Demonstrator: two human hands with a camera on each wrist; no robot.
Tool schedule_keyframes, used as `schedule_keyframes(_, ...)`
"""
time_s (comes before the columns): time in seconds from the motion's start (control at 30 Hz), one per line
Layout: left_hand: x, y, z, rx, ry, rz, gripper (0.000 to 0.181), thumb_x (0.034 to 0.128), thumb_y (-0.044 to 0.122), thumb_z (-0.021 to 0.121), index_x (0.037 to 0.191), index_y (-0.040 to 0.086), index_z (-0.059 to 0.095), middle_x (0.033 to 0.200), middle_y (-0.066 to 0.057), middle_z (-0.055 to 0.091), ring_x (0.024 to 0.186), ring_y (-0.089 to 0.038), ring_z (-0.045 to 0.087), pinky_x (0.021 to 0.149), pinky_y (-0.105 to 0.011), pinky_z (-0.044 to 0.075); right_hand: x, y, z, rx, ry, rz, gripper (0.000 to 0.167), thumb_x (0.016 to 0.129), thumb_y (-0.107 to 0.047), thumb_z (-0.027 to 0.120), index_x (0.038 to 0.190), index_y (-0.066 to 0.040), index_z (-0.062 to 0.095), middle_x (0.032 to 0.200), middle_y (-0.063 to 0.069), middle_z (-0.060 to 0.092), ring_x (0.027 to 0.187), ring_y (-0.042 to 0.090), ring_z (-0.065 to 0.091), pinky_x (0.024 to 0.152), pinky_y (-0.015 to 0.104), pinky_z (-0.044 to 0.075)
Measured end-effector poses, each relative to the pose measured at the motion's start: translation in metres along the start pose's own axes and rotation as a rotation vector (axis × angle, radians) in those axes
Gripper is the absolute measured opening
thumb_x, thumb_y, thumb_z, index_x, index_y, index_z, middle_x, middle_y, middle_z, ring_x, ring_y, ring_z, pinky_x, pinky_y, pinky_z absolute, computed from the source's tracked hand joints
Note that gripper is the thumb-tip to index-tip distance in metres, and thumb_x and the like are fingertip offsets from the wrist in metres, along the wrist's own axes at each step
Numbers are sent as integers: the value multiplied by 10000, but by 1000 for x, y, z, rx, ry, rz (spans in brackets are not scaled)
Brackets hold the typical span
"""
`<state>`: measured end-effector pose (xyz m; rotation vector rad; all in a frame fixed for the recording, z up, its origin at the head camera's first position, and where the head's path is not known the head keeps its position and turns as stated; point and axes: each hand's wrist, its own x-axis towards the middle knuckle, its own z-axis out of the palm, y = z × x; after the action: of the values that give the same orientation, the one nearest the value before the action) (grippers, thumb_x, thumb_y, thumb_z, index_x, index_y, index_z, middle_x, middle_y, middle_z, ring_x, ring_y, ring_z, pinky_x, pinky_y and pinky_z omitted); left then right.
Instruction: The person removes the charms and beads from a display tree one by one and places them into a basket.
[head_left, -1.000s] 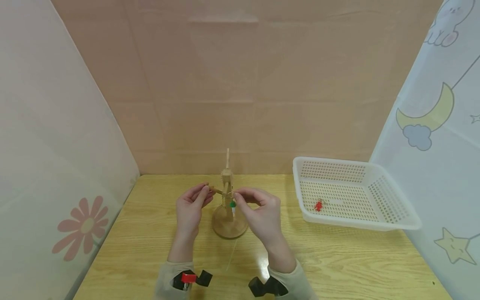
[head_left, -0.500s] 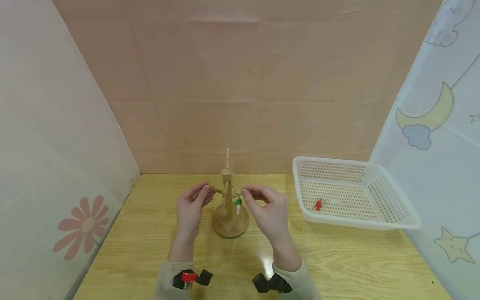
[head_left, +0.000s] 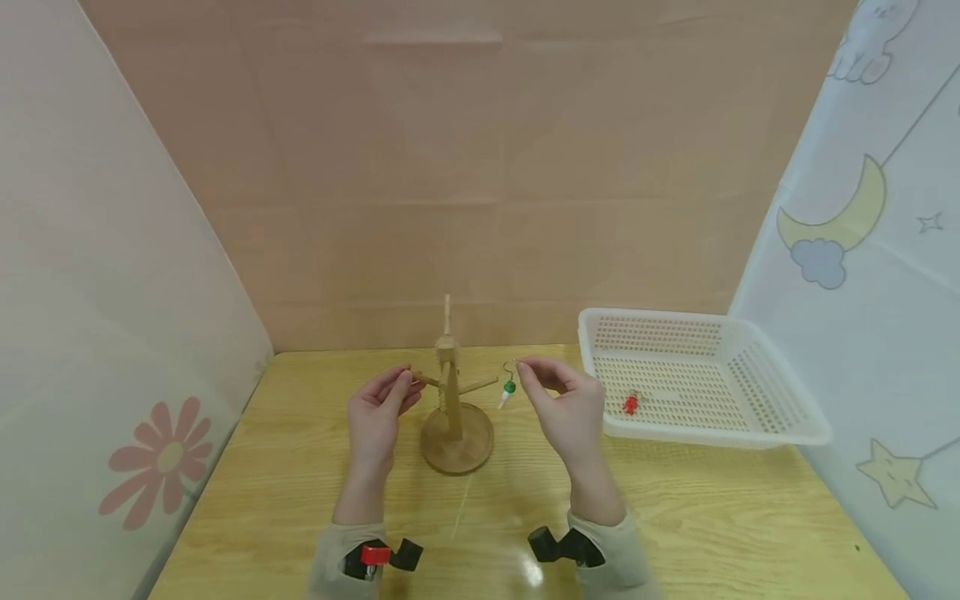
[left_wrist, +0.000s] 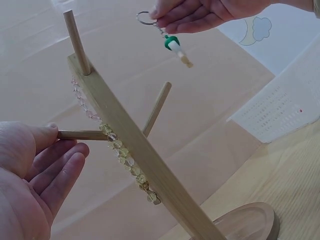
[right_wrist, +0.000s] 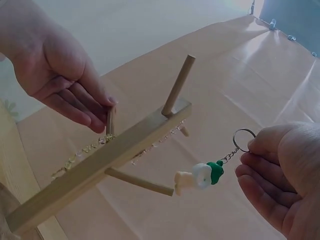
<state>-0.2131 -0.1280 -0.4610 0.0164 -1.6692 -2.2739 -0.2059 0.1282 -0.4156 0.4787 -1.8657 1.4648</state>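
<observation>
My right hand (head_left: 570,410) pinches the metal ring of a keychain (head_left: 509,388) between thumb and forefinger. From its short chain hangs a small figure (right_wrist: 202,175), green on top and white and cream below. It hangs right of the wooden stand (head_left: 454,421), apart from the bare right peg (head_left: 480,385). My left hand (head_left: 377,417) grips the end of the stand's left peg (left_wrist: 82,135) between thumb and fingertips. Clear and yellowish beaded bracelets (left_wrist: 122,152) hang along the stand's post, one of them from that left peg.
A white plastic basket (head_left: 712,435) stands at the right on the wood-grain table (head_left: 300,467). Inside it lies a small red keychain (head_left: 631,404). A brown sheet rises behind the table, with patterned cloth walls at both sides.
My right hand has moved right, away from the stand, taking the keychain off and clear of the right peg. My left hand stays at the left peg. The head view has shifted slightly.
</observation>
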Motion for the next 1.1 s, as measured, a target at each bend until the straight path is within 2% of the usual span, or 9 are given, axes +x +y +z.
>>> schedule_keyframes(0.13, 0, 0, 0, -7, 4, -4, 242, 1039, 69, 725, 1215, -97, 723, 1022, -85, 809, 927, -214, 801, 866, -371, 668, 2, 6, -11, -19, 14, -1, 47, 912, 17, 833, 939, 46, 808, 884, 94, 807, 734, 99, 734, 687, 127, 595)
schedule_keyframes(0.3, 0, -1, -1, -9, 7, -8, 243, 1040, 64, 721, 1218, -101, 722, 1031, -96, 808, 925, -216, 802, 863, -368, 668, 3, 13, -24, -57, 23, 3, 33, 925, 15, 824, 958, 12, 821, 892, 89, 808, 733, 35, 710, 661, 119, 581)
schedule_keyframes(0.53, 0, 0, -1, -7, 3, -9, 252, 1041, 66, 720, 1227, -104, 717, 1043, -105, 807, 930, -220, 802, 864, -371, 667, 7, 20, -43, -134, 99, 12, 31, 907, 39, 830, 932, 33, 813, 872, 114, 802, 725, -38, 682, 659, 78, 558)
schedule_keyframes(0.77, 2, 1, -2, 9, 5, -11, 252, 1050, 60, 703, 1230, -116, 713, 1026, -87, 809, 937, -221, 802, 861, -360, 667, 13, -7, -47, -150, 111, 5, 49, 897, 117, 796, 899, 142, 754, 849, 223, 774, 739, -90, 657, 669, 50, 535)
schedule_keyframes(0.87, 1, 2, -2, 13, 5, -10, 254, 1050, 55, 703, 1231, -122, 709, 1028, -93, 808, 938, -226, 803, 859, -360, 667, 11, 2, -49, -168, 103, 10, 55, 903, 96, 801, 907, 133, 760, 861, 202, 782, 757, -102, 655, 687, 49, 540)
schedule_keyframes(1.1, 0, 1, -1, 11, 2, -13, 235, 1047, 63, 710, 1218, -97, 723, 1042, -114, 806, 941, -237, 802, 867, -370, 666, 7, 26, -58, -178, 106, 30, 47, 909, 46, 835, 944, 19, 820, 889, 138, 802, 761, -70, 686, 696, 65, 562)
